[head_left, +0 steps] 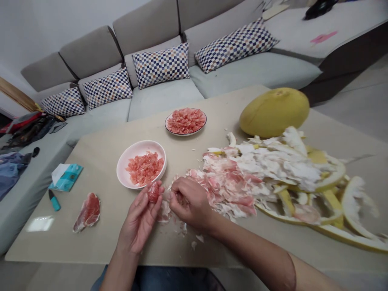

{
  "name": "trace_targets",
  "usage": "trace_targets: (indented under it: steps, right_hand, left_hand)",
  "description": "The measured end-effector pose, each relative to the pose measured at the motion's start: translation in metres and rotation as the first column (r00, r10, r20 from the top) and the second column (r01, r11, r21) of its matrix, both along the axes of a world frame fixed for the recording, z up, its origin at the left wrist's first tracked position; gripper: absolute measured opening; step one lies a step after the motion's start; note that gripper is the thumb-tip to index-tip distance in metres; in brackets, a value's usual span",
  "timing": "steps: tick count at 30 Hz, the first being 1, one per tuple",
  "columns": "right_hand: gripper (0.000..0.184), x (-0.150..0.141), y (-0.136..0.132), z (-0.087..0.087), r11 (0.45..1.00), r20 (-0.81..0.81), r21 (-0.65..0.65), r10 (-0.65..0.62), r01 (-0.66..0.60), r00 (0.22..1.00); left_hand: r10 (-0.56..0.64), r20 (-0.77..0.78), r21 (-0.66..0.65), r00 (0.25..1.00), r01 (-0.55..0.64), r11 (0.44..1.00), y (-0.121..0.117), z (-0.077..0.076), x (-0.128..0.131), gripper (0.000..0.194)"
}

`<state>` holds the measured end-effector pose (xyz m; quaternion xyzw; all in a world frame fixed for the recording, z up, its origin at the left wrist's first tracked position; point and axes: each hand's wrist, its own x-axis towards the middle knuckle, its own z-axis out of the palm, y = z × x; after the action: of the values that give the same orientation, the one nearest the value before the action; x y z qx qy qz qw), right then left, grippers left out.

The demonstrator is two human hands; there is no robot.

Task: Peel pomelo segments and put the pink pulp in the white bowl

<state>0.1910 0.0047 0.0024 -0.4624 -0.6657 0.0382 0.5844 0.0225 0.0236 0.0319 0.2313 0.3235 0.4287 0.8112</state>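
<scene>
My left hand (141,220), palm up, has its fingers closed around a piece of red pomelo flesh (154,191). Close by on the right, my right hand (190,202) is curled with thumb and fingers pressed together; whatever it may pinch is hidden. Just beyond my left hand stands a white bowl (123,169) with pink pomelo pulp (144,169) in it. Scraps of membrane (224,182) lie beside and beneath my right hand. An unpeeled-looking pomelo segment (88,212) rests on the table to the left.
A plate (186,134) of pulp sits farther back. White pith (273,161) and thick rind (330,238) spread across the right, before a whole yellow pomelo (274,111). Left are a tissue pack (68,178) and a teal-handled knife (55,201). A sofa (163,99) borders the table.
</scene>
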Motion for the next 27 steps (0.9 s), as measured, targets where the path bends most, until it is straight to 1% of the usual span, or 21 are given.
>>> trace_targets:
  steps: [3, 5, 10, 14, 16, 19, 22, 24, 27]
  right_hand:
    - [0.016, 0.0001, -0.0002, -0.0005, 1.0, -0.001, 0.001, -0.002, 0.002, 1.0]
    - [0.016, 0.0003, -0.0004, -0.0006, 1.0, -0.006, 0.01, -0.011, 0.011, 1.0]
    - [0.017, 0.0002, -0.0015, 0.0003, 1.0, -0.004, 0.022, -0.01, 0.01, 1.0]
    - [0.017, 0.0001, -0.0016, 0.001, 1.0, -0.01, 0.019, 0.014, -0.014, 1.0]
    - [0.017, 0.0001, -0.0012, 0.0012, 1.0, -0.017, 0.01, 0.016, -0.016, 1.0]
    - [0.017, -0.0002, -0.0006, 0.0007, 1.0, -0.026, 0.005, 0.014, -0.014, 1.0]
    - [0.017, -0.0005, -0.0006, 0.0003, 1.0, -0.033, 0.003, 0.007, -0.007, 0.999]
    - [0.018, -0.0001, -0.0008, 0.001, 1.0, -0.053, -0.004, -0.001, 0.001, 0.999]
    - [0.019, 0.0017, -0.0005, 0.004, 0.999, -0.104, -0.023, -0.027, 0.024, 0.994]
  left_hand:
    - [0.003, 0.001, -0.006, 1.0, -0.003, 1.0, -0.0006, -0.0019, 0.0009, 0.029]
    - [0.003, 0.003, -0.016, 1.0, -0.003, 1.0, -0.0008, -0.0025, 0.0011, 0.027]
    - [0.053, 0.008, -0.028, 0.999, -0.053, 0.998, 0.0002, -0.0014, 0.0003, 0.028]
    - [0.005, 0.02, -0.143, 1.0, -0.002, 0.99, 0.0014, 0.0006, 0.0024, 0.034]
    - [0.012, 0.023, -0.175, 1.0, -0.008, 0.985, 0.0014, 0.0011, 0.0039, 0.034]
    - [0.034, 0.002, -0.13, 0.999, -0.033, 0.991, 0.0001, 0.0009, 0.0044, 0.027]
    - [0.009, 0.006, -0.089, 1.0, -0.008, 0.996, -0.0012, 0.0002, 0.0024, 0.02]
    - [-0.016, 0.039, -0.102, 0.999, 0.02, 0.995, -0.0011, 0.0002, 0.0005, 0.018]
    - [-0.038, 0.087, -0.125, 0.996, 0.048, 0.991, 0.0001, 0.0012, -0.0018, 0.02]
